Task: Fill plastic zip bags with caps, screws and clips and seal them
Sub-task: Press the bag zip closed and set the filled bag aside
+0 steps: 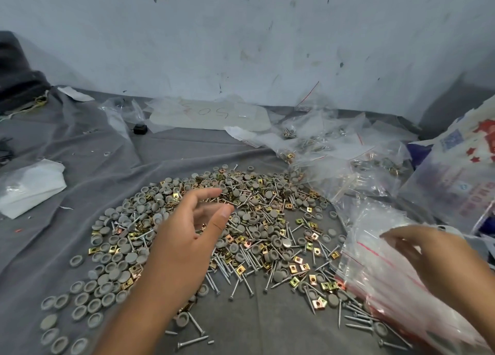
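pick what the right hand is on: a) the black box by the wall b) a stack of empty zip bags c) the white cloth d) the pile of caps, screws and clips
b, the right hand rests on the stack of empty zip bags with red seal lines at the right, while the left hand hovers over the pile of caps, screws and clips.

A person's left hand (pixel 184 236) is hovering over a wide heap of round grey plastic caps (pixel 117 250), silver metal screws (pixel 241 274) and small brass-coloured square clips (pixel 297 268), its fingers loosely curved and holding nothing. The right hand (pixel 439 258) is resting on a stack of clear plastic zip bags with red seal lines (pixel 385 287). Everything is lying on a wrinkled grey cloth (pixel 53 234). Filled clear bags (pixel 329 151) are lying behind, near a scuffed white wall (pixel 241 33).
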Demonstrator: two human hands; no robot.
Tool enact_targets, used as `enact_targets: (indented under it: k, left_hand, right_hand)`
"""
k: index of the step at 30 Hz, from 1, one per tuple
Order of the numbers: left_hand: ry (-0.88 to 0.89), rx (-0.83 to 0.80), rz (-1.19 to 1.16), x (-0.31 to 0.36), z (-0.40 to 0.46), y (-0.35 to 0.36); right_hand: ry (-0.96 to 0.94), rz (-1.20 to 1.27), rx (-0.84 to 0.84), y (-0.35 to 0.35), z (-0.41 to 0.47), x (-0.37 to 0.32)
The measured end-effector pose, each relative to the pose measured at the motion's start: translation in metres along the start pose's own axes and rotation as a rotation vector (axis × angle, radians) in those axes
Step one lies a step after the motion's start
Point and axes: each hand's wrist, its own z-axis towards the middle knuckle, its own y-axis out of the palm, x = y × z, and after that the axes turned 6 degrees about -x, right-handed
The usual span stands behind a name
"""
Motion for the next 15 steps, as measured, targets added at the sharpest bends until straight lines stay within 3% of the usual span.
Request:
enact_targets:
  k: [5, 9, 12, 15]
  left_hand:
    - [0.018, -0.036, 0.000, -0.001, 0.000, 0.004]
    - [0.038, -0.168, -0.095, 0.004, -0.004, 0.017]
    - [0.055, -0.303, -0.218, 0.012, -0.008, 0.024]
    - [0.074, -0.224, -0.245, 0.013, -0.005, 0.019]
  right_hand:
    - [-0.134, 0.324, 0.057, -0.032, -0.004, -0.037]
    - [-0.330, 0.804, -0.108, -0.035, -0.007, -0.102]
    - [-0.370, 1.010, -0.265, -0.019, -0.005, -0.150]
    - [-0.368, 1.092, -0.260, 0.000, 0.000, -0.178]
